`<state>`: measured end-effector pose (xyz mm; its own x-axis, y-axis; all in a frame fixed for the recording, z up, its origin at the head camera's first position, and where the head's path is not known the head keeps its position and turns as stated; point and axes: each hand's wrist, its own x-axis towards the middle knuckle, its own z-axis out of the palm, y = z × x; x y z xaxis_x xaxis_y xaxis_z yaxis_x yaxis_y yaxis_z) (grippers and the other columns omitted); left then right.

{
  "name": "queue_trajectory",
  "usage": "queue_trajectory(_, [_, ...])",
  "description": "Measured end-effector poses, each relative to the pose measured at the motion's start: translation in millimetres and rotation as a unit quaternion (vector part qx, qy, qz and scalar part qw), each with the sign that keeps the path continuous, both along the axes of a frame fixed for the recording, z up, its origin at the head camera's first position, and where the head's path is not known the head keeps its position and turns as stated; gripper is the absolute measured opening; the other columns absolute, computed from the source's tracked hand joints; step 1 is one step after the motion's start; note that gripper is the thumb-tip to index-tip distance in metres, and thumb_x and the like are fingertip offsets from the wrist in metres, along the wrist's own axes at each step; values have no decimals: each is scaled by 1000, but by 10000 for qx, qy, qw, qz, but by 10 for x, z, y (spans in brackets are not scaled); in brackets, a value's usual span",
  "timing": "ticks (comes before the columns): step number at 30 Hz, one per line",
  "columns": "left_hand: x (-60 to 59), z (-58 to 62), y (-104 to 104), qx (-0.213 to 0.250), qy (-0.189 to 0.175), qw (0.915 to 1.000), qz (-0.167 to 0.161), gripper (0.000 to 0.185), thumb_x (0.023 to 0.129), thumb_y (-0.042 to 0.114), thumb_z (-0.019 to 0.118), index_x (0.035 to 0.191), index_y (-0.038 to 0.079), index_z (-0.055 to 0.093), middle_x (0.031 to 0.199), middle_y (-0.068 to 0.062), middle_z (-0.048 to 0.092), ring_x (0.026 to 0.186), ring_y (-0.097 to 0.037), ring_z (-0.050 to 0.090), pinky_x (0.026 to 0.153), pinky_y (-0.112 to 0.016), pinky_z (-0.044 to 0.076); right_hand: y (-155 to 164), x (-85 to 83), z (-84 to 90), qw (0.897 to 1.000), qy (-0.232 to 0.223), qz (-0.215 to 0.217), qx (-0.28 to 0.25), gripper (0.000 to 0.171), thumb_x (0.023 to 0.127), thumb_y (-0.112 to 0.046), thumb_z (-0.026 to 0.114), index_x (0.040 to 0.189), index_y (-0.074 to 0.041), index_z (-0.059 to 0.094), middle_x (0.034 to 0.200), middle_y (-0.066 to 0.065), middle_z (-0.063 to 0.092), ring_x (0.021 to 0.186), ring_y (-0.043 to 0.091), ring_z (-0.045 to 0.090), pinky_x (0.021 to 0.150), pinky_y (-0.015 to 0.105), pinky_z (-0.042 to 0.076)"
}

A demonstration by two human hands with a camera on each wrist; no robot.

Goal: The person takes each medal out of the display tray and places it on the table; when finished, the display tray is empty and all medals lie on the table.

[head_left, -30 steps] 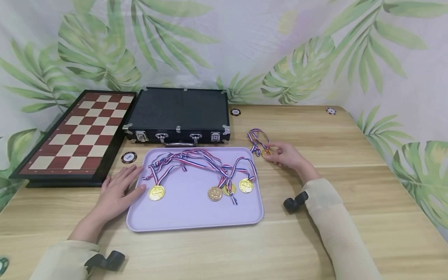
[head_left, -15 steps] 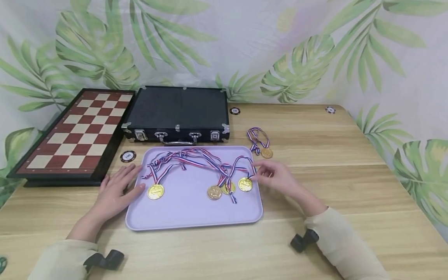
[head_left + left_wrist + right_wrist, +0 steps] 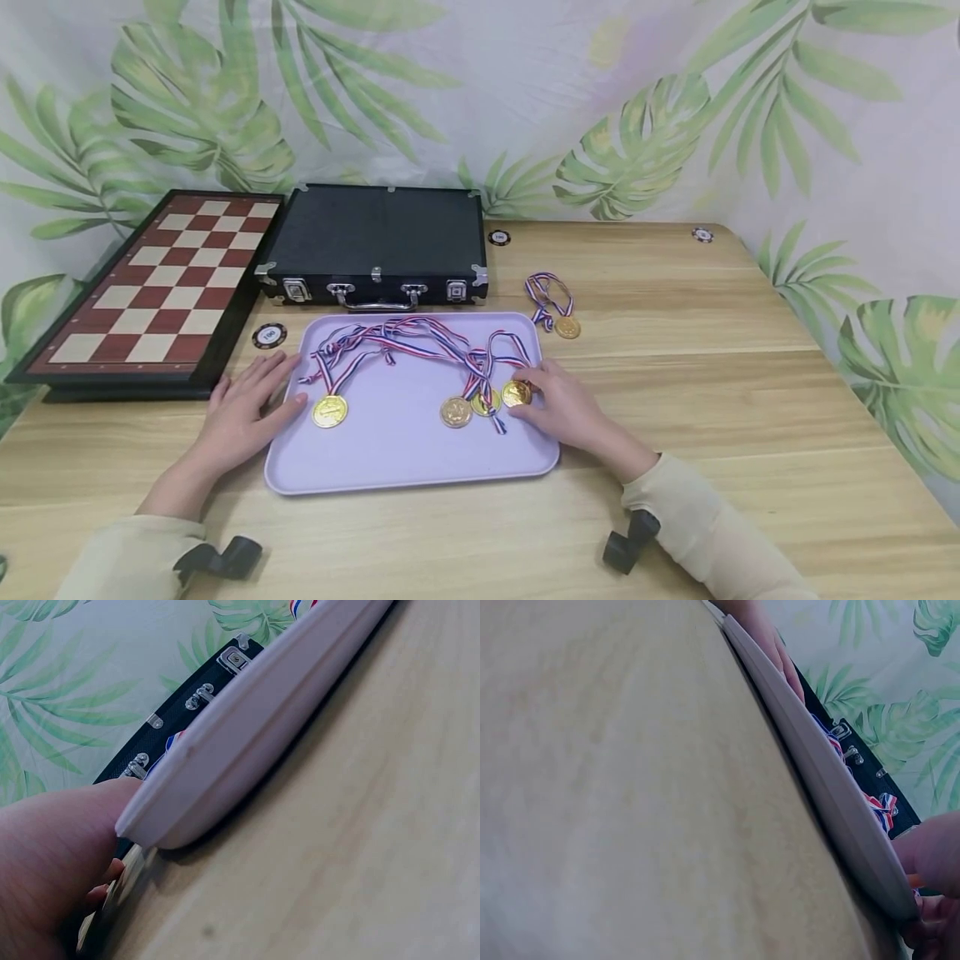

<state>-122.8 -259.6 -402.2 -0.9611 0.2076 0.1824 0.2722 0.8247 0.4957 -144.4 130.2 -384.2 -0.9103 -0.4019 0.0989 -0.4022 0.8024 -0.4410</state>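
Gold medal [image 3: 517, 393], rightmost of four on the lavender tray [image 3: 405, 462], near the tray's right edge; the right hand [image 3: 558, 406] reaches over that edge, its fingertips curled onto the disc's right side in what looks like a pinch, though whether the disc has left the tray cannot be told.

Handling, as a judgement: the striped ribbon [image 3: 491, 354] crosses the ribbons of the two neighbouring medals [image 3: 471, 407], so the disc wants drawing clear slowly toward the right edge, with the loop watched for snags; the tray is best kept pinned meanwhile.

Appearance: round, shiny gold, embossed face too small to read; ribbon red, white and blue, looped back toward the tray's far edge.

Left hand [image 3: 243, 408]: fingers straight and spread, flat on the table [image 3: 750, 400], touching the tray's left edge, holding nothing.

Adjacent: a fourth tray medal [image 3: 330, 411] near the left edge; another medal [image 3: 567, 327] on the table, just off the tray's far right corner; black case [image 3: 375, 237] just behind the tray; chessboard [image 3: 161, 287] at the table's left edge.
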Motion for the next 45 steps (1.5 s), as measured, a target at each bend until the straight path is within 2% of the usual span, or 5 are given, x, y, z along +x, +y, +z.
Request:
queue_trajectory(12, [-12, -25, 0, 42, 3, 10000, -21, 56, 85, 34, 50, 133, 11, 34, 133, -22, 28, 125, -38, 13, 92, -57, -8, 46, 5, 31, 9974, 464, 489, -263, 39, 72, -12, 69, 109, -9, 57, 109, 8, 57, 99, 22, 53, 84, 34, 40])
queue_trajectory(17, [-13, -26, -4, 52, -12, 10000, -5, 56, 85, 34, 50, 133, 11, 33, 134, -22, 28, 124, -38, 13, 92, -57, -8, 129, -66, 107, 9907, -330, 819, -1035, 44, 74, -7, 66, 115, -7, 52, 88, 5, 58, 74, 14, 54, 66, 28, 46])
queue_trajectory(27, [-7, -33, -11, 31, -63, 10000, 23, 57, 85, 34, 49, 134, 12, 31, 135, -22, 26, 125, -38, 12, 92, -57, -9, 413, -194, 582, 9338, -1482, 901, -3130, 56, 72, 13, 59, 123, -1, 42, 80, 17, 51, 64, 32, 59, 52, 38, 49])
queue_trajectory(41, [17, -18, -36, 24, -42, 10000, -11, 56, 85, 33, 50, 134, 11, 33, 134, -22, 27, 125, -37, 12, 93, -56, -10, 944, -231, 1348, 8507, -212, 1055, -5145, 46, 72, 26, 48, 114, 7, 50, 81, 15, 57, 65, 19, 59, 57, 23, 49])
queue_trajectory(45, [18, -23, -36, 30, -49, 10000, 5, 56, 85, 33, 50, 133, 11, 33, 134, -22, 27, 125, -36, 12, 93, -56, -9, 1040, -295, 1473, 8427, -350, 914, -5294, 45, 73, 23, 50, 116, 6, 50, 82, 15, 54, 66, 18, 59, 59, 22, 49])
